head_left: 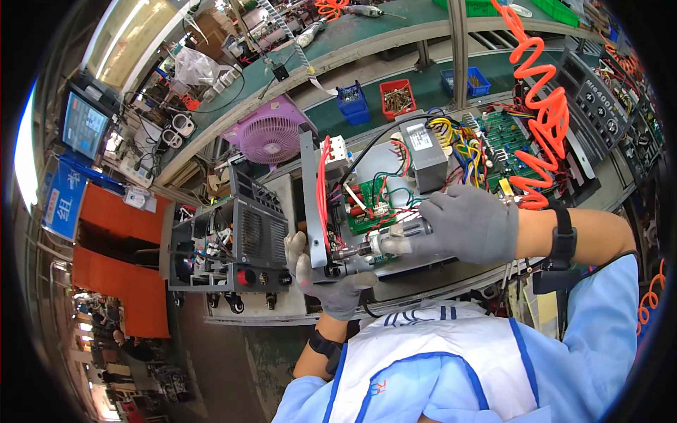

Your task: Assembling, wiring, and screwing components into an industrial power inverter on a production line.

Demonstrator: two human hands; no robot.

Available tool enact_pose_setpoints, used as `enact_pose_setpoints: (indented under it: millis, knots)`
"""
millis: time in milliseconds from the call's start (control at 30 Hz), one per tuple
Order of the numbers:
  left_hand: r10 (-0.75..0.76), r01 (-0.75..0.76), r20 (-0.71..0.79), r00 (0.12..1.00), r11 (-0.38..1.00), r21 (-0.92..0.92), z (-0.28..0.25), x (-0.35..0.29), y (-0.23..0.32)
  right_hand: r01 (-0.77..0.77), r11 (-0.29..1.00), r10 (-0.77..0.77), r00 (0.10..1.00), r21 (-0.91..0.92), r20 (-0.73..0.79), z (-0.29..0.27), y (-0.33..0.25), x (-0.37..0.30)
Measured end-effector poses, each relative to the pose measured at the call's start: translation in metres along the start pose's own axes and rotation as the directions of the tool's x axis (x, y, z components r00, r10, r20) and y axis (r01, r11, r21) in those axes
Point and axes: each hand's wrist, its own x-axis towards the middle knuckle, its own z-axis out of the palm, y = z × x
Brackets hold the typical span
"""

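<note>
One printed white label (420,137) is marking a dark-grey box (431,171) left of coiled orange tubing (553,134); the grey-gloved right hand (458,224) is gripping a cylindrical driver (375,244) beside an upright metal panel (314,211), the grey-gloved left hand (337,292) cupping its foot, fingers spread.

a: how many hands?
b: two in grey fabric gloves: left hand (334,290), right hand (471,227).
a: tools held?
b: one cylindrical, metal-nosed tool (363,249).
a: wristbands?
b: two black wristbands (563,234), one per arm.
a: bins?
b: one rectangular red plastic bin (400,115); at least two blue plastic bins (355,113), the exact count unclear behind a grey metal post (459,56).
a: fans?
b: one round-grilled purple plastic fan (271,137).
a: lit screens?
b: one flat, rectangular, blue-lit screen (86,125).
</note>
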Motion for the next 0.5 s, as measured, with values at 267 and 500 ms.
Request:
enact_pose_setpoints:
  millis: [267, 500]
  knots:
    - [0.062, -0.063, 0.062, 0.996, 0.998, 0.021, -0.004, 0.0, -0.003, 0.007, 1.0, -0.007, 1.0, -0.011, 0.02, 0.003, -0.006, 0.001]
    - [0.062, -0.064, 0.055, 0.997, 0.998, 0.029, -0.008, 0.0, 0.003, -0.036, 0.995, 0.035, 0.999, 0.091, 0.014, -0.002, -0.006, -0.005]
